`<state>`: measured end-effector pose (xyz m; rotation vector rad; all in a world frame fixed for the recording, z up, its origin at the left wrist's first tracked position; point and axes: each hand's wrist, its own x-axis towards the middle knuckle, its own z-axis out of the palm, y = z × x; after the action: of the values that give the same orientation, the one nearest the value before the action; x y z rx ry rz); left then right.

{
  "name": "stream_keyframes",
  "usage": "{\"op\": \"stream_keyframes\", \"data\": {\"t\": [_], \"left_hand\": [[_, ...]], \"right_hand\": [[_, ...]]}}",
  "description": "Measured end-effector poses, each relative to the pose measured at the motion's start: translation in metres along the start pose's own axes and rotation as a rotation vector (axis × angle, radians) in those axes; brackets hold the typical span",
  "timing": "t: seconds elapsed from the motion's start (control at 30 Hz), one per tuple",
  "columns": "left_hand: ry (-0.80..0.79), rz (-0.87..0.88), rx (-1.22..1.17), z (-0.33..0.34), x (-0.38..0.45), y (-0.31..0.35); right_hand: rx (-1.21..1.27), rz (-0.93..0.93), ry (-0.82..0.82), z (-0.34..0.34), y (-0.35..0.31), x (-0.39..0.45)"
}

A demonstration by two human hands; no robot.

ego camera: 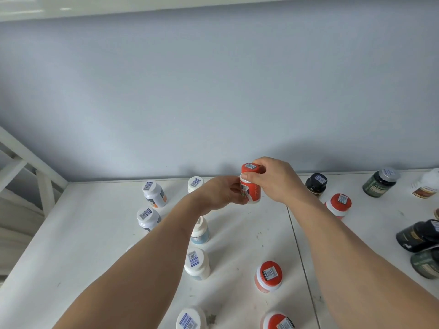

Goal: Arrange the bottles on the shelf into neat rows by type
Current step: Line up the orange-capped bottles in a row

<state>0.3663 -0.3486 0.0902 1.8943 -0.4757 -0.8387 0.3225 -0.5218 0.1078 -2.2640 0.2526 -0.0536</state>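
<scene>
Both hands on one red-capped bottle [250, 184], held upright near the back wall [213, 103] of the white shelf [71, 233]. We cannot tell whether its base touches the shelf or sits just above it.

Right hand [273, 181] comes over from above: thumb and fingers curl round the red cap. Left hand [221, 193] curls round the lower body from the side. Our reading: the top grip steers and the side grip steadies, so the bottle can be set down square and not tip.

Both grips are closed on the bottle, fingers wrapped to its width, nothing else in either hand.

Taking the held bottle as landmark:
- Red-capped ones: a second red-capped bottle [338, 205] to its right, a third red-capped bottle [269, 276] toward us, a fourth red-capped bottle [278, 321] at the near edge of view. They lie in a loose scatter, well apart, not yet a row.
- White-capped bottles [152, 193] stand to its left and toward us, partly behind the left forearm.
- Dark bottles [316, 184] sit to its right, some upright, one dark bottle lying on its side [420, 236].

We judge the sorting to be midway: types are roughly grouped by side, but rows are still loose. The held bottle probably belongs at the back end of a red row.
</scene>
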Motion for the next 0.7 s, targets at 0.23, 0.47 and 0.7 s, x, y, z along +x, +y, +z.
{"op": "stream_keyframes", "data": {"t": [0.23,0.47,0.7], "left_hand": [[0.096,-0.027,0.211,0.001,0.01,-0.003],[0.153,-0.048,0.932,0.005,0.015,-0.015],[0.17,0.002,1.047,0.01,0.0,-0.015]], "right_hand": [[0.055,0.0,-0.04,0.003,0.01,0.008],[0.047,0.032,-0.098,0.022,0.036,0.017],[0.042,0.051,-0.172,0.029,0.042,0.017]]}}
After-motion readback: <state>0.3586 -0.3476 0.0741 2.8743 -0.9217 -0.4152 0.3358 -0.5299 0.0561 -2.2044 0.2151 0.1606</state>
